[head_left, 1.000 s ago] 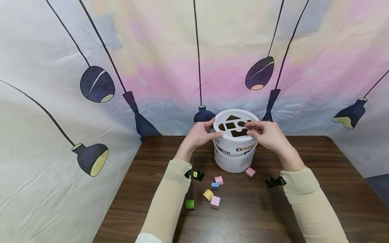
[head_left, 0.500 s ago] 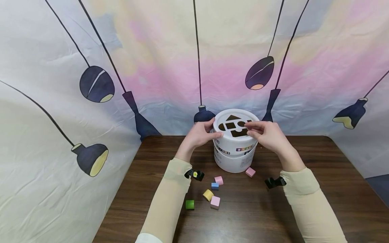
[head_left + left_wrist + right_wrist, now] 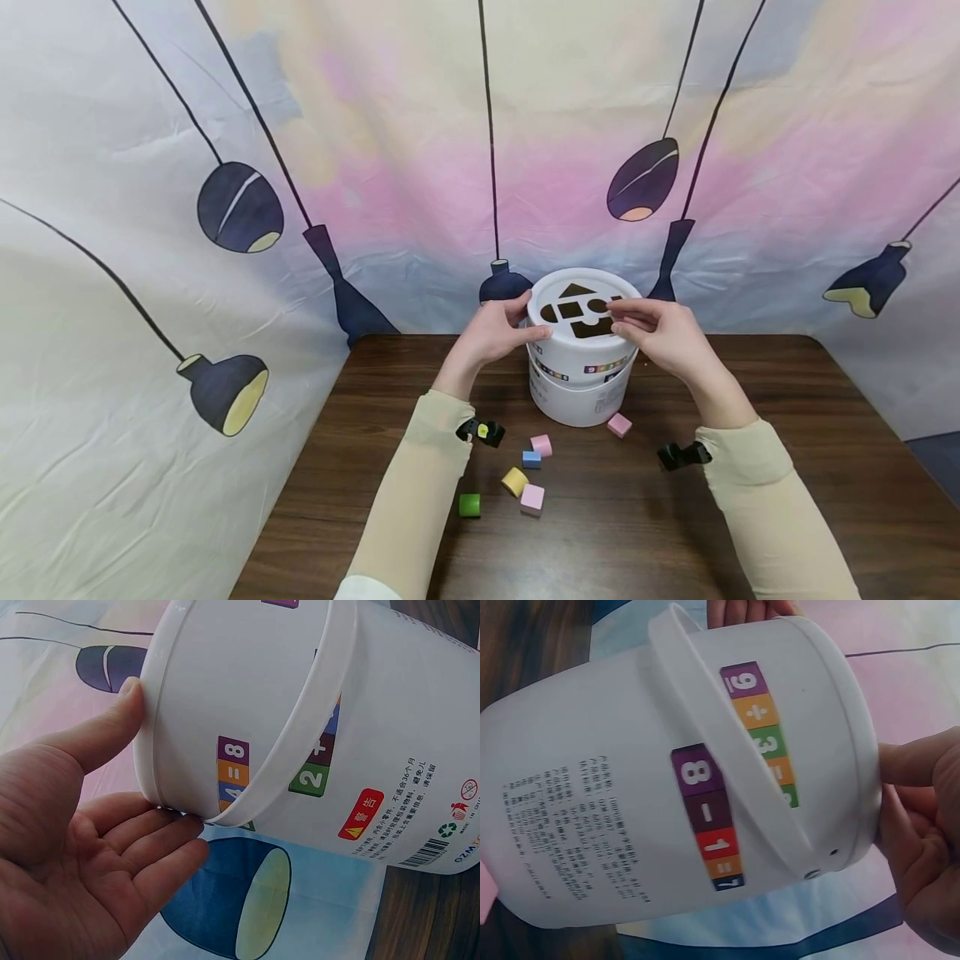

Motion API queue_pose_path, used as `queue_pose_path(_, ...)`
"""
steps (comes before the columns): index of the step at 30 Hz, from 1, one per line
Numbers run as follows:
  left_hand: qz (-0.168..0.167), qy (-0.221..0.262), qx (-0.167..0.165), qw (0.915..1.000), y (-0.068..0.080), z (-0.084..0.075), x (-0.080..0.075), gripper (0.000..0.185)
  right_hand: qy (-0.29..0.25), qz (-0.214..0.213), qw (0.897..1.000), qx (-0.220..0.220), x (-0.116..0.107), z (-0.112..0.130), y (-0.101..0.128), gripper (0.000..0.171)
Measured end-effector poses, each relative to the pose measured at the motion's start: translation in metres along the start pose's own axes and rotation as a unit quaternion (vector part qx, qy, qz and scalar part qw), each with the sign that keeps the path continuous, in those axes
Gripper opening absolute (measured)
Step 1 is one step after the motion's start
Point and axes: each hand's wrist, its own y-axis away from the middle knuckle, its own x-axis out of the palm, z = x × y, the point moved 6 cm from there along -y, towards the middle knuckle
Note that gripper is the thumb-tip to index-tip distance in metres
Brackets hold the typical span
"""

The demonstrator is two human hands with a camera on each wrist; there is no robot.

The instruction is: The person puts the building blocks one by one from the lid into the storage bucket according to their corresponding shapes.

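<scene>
A white bucket (image 3: 579,400) with a handle and printed number strips stands upright on the table. Its white lid (image 3: 542,292) has several dark shaped holes, among them a triangle, a square and a circle. My left hand (image 3: 491,333) holds the lid's left edge, thumb on the rim and fingers along the side. At the right part of the lid is my right hand (image 3: 663,333), thumb and fingers bent together over a hole they partly cover. Whether anything sits between those fingertips is hidden, also in the right wrist view, where the hand (image 3: 926,825) meets the lid's top.
A pink block (image 3: 619,425) lies at the bucket's front right. Nearer on the brown table (image 3: 600,542) lie another pink block (image 3: 541,445), a blue block (image 3: 531,459), a yellow block (image 3: 514,482), a light pink block (image 3: 532,499) and a green block (image 3: 469,505). A printed cloth (image 3: 420,208) hangs behind.
</scene>
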Motion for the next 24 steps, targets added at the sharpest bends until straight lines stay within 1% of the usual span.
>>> queue_pose_path(6,-0.005,0.007,0.004,1.0000,-0.001,-0.003,0.000,0.088,-0.055,-0.024,0.998,-0.023,-0.004,-0.009,0.004,0.039)
queue_pose_path(11,-0.002,0.010,0.006,0.9999,-0.002,-0.003,0.000,0.087,-0.105,-0.052,0.992,-0.041,-0.011,-0.022,0.013,0.037)
queue_pose_path(13,-0.002,0.014,0.007,0.9999,-0.002,-0.002,0.000,0.087,-0.137,-0.072,0.986,-0.055,-0.015,-0.027,0.017,0.036)
queue_pose_path(14,-0.003,0.016,0.008,0.9998,-0.002,-0.002,0.000,0.087,-0.157,-0.084,0.982,-0.064,-0.017,-0.029,0.019,0.034)
queue_pose_path(18,-0.005,0.019,0.006,0.9998,-0.001,-0.002,0.000,0.086,-0.237,-0.124,0.957,-0.108,-0.024,-0.039,0.026,0.027)
queue_pose_path(20,-0.005,0.018,0.004,0.9998,0.000,-0.002,0.000,0.086,-0.258,-0.134,0.950,-0.117,-0.025,-0.045,0.030,0.024)
queue_pose_path(22,-0.004,0.017,0.003,0.9998,0.000,-0.002,0.000,0.086,-0.262,-0.132,0.949,-0.113,-0.026,-0.052,0.034,0.023)
queue_pose_path(24,-0.004,0.014,0.003,0.9999,0.001,-0.002,0.000,0.087,-0.255,-0.121,0.954,-0.103,-0.026,-0.058,0.038,0.022)
